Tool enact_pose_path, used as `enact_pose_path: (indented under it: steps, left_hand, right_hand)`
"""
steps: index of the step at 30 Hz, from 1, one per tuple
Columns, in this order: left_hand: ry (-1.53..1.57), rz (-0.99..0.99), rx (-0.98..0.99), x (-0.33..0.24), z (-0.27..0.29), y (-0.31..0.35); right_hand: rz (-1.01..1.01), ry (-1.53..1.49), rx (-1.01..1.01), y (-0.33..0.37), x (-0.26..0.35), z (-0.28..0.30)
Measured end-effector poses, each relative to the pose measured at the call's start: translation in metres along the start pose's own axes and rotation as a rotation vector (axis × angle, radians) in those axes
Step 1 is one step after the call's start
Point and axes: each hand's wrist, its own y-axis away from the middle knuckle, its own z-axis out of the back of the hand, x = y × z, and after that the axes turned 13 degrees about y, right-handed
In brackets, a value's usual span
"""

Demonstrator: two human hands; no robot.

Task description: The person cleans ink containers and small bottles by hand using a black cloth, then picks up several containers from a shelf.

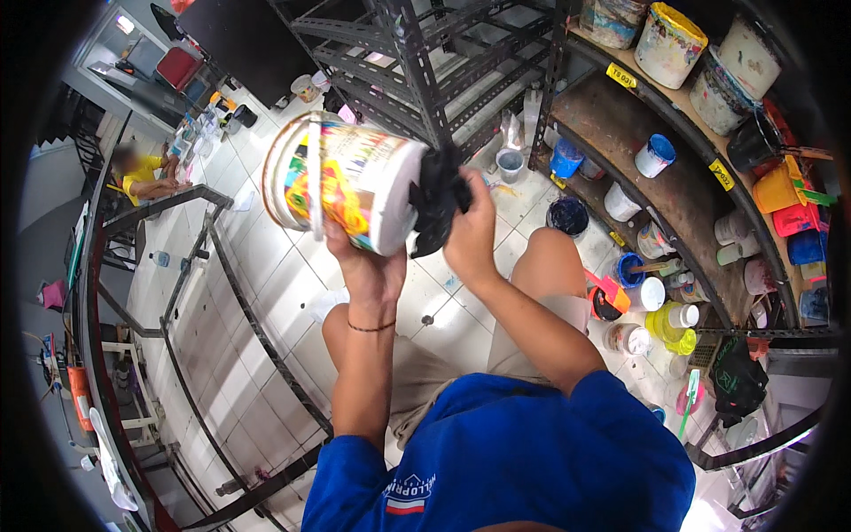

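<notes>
A white plastic paint bucket (341, 182) with a colourful printed label is tipped on its side in front of me, its rimmed end to the left and its base to the right. My left hand (368, 266) grips it from below, thumb against the side. In my right hand (474, 226) is a bunched black cloth (439, 199), pressed against the bucket's base. The cloth hides part of that base and some of my right fingers.
On the right, wooden shelves (612, 115) carry paint-stained buckets and tubs. Several paint pots, including a yellow one (669, 330), stand on the tiled floor beside my right knee. A black metal rack (417, 80) rises ahead. Metal railings (257, 328) run along the left; beyond them sits a person in yellow (146, 182).
</notes>
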Motion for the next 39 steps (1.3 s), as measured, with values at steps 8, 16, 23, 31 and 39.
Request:
enact_pose_path:
  steps: [8, 16, 23, 31, 39]
  left_hand:
    - [-0.256, -0.077, 0.016, -0.007, 0.032, -0.001]
    - [-0.47, -0.159, 0.023, -0.019, 0.018, 0.005]
    - [-0.64, -0.272, -0.035, -0.026, 0.009, -0.008]
    - [-0.672, -0.298, -0.084, -0.017, 0.003, -0.015]
    - [-0.499, -0.151, 0.158, -0.035, 0.02, -0.024]
  right_hand:
    - [0.577, 0.293, 0.06, -0.032, 0.049, 0.023]
    - [0.578, 0.575, 0.061, -0.012, 0.045, 0.025]
    - [0.393, 0.543, 0.108, -0.026, 0.034, 0.017]
    - [0.421, 0.442, -0.006, -0.023, 0.017, 0.004]
    - [-0.01, -0.195, 0.095, -0.049, 0.044, 0.004]
